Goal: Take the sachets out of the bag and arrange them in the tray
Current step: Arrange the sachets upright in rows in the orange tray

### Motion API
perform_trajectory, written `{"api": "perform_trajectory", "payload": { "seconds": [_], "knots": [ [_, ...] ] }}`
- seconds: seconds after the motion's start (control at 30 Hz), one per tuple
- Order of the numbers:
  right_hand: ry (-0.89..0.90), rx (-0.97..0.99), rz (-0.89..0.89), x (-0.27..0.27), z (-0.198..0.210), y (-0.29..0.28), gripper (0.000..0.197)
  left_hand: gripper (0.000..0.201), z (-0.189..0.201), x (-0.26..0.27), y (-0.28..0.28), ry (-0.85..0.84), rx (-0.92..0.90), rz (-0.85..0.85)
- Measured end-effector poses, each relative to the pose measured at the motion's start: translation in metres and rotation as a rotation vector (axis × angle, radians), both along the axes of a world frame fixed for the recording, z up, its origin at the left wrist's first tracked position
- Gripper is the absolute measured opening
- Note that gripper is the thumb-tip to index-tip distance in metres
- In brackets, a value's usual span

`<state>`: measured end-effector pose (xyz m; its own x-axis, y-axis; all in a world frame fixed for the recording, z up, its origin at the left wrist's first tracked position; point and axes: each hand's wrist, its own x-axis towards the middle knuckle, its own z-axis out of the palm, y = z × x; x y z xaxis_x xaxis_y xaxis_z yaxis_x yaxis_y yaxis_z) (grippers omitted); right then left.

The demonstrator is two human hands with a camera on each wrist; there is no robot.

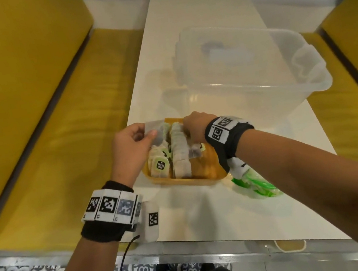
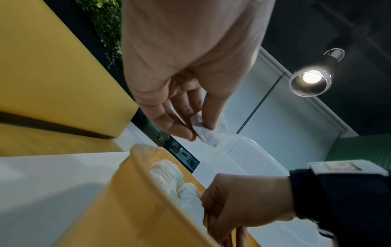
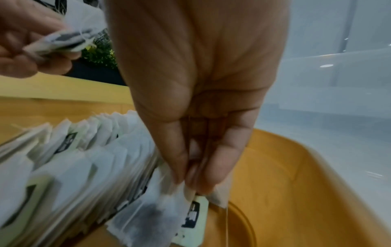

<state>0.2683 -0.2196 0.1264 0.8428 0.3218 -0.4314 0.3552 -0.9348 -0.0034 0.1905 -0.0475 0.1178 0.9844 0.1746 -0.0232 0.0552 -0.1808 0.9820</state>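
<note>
Sachets, head view: rows of white sachets [image 1: 177, 153] stand on edge in the yellow tray [image 1: 210, 164], filling its left part.
Tray, head view: rests on the white desk [image 1: 208, 208], just in front of a clear plastic tub [image 1: 248, 63].
Bag, head view: green and clear bag [image 1: 257, 185] lies on the desk right of the tray, partly under the right forearm.
Left hand, head view: left hand [image 1: 129, 152] above the tray's left far corner, pinching one loose sachet [image 1: 155, 132].
Right hand, head view: right hand [image 1: 197, 125] over the tray's far side, fingers down among the sachets.
Left wrist view: thumb and fingers [image 2: 180, 128] pinch the sachet [image 2: 209, 132]; tray wall [image 2: 131, 200] below.
Right wrist view: fingertips [image 3: 211, 175] pressed together, pinching a sachet [image 3: 148, 215] at the right end of the row; its tag [image 3: 193, 215] and string hang beside it.
</note>
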Motion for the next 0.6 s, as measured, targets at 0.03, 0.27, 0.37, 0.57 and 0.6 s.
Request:
{"api": "perform_trajectory", "payload": {
  "seconds": [0.03,0.27,0.37,0.57,0.6],
  "knots": [
    [-0.015,-0.010,0.008,0.001,0.000,0.001,0.016,0.010,0.001,0.000,0.000,-0.001,-0.003,0.003],
    [-0.119,-0.017,0.052,0.007,0.017,-0.006,0.018,0.011,0.010,-0.001,-0.002,-0.031,-0.027,-0.028],
    [-0.195,-0.048,0.068,0.006,0.019,-0.012,0.016,0.015,0.014,0.000,-0.006,-0.043,-0.040,-0.039],
    [-0.242,-0.076,0.039,0.004,0.013,-0.018,0.015,0.014,0.016,0.000,-0.010,-0.049,-0.030,-0.052],
    [-0.239,-0.078,0.036,0.004,0.013,-0.019,0.015,0.014,0.015,0.000,-0.009,-0.047,-0.026,-0.050]
  ]
}}
